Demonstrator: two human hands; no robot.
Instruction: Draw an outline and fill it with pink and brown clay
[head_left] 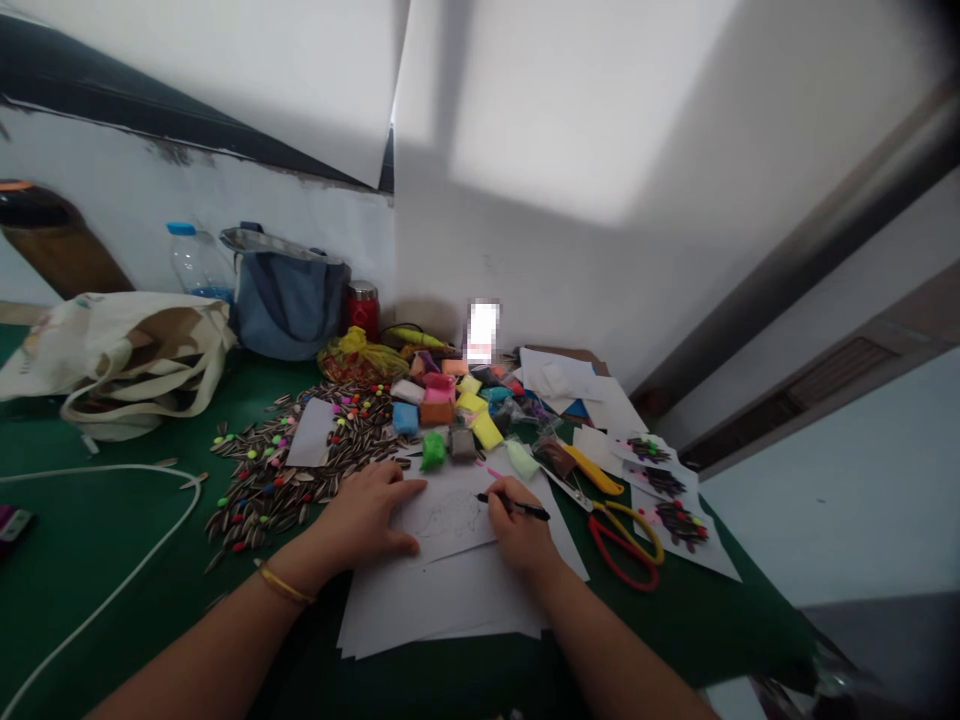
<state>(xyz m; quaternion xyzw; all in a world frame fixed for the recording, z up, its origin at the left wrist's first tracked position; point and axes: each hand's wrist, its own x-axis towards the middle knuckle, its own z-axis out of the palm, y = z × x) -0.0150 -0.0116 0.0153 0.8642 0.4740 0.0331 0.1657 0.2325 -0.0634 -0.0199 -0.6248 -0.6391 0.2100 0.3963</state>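
My left hand (369,518) lies flat, fingers spread, on the left edge of a white sheet of paper (450,520) that bears a faint pencil drawing. My right hand (517,530) is closed round a black pen (517,506), its tip touching the sheet. The sheet tops a loose stack of white paper (442,605) on a green table cover (135,540). A gold bangle (283,586) circles my left wrist.
Sunflower seeds with coloured beads (292,465) are heaped to the left. Coloured clay blocks (450,405) lie behind the paper. Scissors with red and yellow handles (622,535), a yellow cutter (596,470) and seed-decorated paper pieces (679,520) lie right. Bags (127,355), a bottle (193,260) and a white cable (127,575) sit left.
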